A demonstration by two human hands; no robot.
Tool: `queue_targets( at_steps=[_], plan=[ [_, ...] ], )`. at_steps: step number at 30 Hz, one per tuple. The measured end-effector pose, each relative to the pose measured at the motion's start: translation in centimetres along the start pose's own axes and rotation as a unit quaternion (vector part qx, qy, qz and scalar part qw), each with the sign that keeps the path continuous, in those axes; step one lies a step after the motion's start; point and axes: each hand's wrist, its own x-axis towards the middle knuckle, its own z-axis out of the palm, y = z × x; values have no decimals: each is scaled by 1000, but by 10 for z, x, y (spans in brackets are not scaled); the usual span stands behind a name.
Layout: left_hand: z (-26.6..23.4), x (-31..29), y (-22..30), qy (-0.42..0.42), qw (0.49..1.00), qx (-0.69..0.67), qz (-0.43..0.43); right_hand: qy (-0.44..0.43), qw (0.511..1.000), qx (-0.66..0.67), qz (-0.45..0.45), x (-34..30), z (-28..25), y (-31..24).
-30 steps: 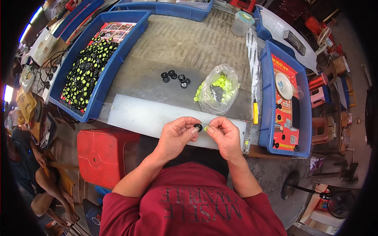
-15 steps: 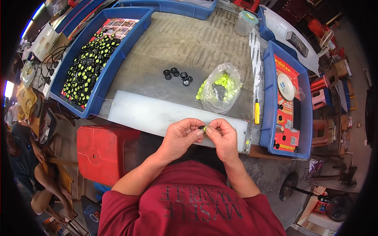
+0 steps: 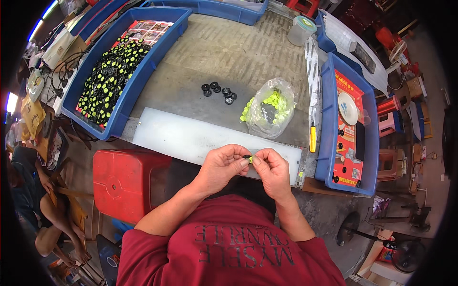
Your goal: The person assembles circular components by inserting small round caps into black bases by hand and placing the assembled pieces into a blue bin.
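Over the near edge of the white board (image 3: 191,136), my two hands meet fingertip to fingertip. My left hand (image 3: 220,166) pinches a small black round piece (image 3: 246,156). Against it, the thumb and forefinger of my right hand (image 3: 273,172) pinch a small yellow-green disc (image 3: 251,160). Fingers partly cover both pieces. Beyond the board several loose black round pieces (image 3: 229,97) lie on the table. Right of them is a clear plastic bag (image 3: 260,125), its mouth open, with yellow-green discs (image 3: 273,101) in and beside it.
A blue tray (image 3: 125,97) at left holds many black pieces with yellow-green centres. Another blue tray (image 3: 326,119) at right contains a white dish (image 3: 348,108) and some black pieces. A yellow-handled tool (image 3: 312,139) lies beside it. A red stool (image 3: 119,183) stands at near left.
My hands keep the same fingertip pinch, with a slight shift of the fingers on the two pieces. The whole view has moved a little; the table things look unchanged.
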Motion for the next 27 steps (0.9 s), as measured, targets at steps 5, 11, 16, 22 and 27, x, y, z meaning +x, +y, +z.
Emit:
queue_targets(
  at_steps=[5,11,16,22,27],
  plan=[
    [-1,2,0,20,1000,-3,4,-5,995,92,46,1,-2,0],
    [-3,2,3,43,999,15,24,11,985,164,60,3,-2,2],
    [-4,2,5,41,998,29,27,31,976,201,78,3,-2,1],
    [-5,0,10,23,997,70,-3,32,977,197,75,2,-2,1],
    [-4,0,4,11,1000,-3,7,25,983,169,64,1,-2,3]
  ],
)
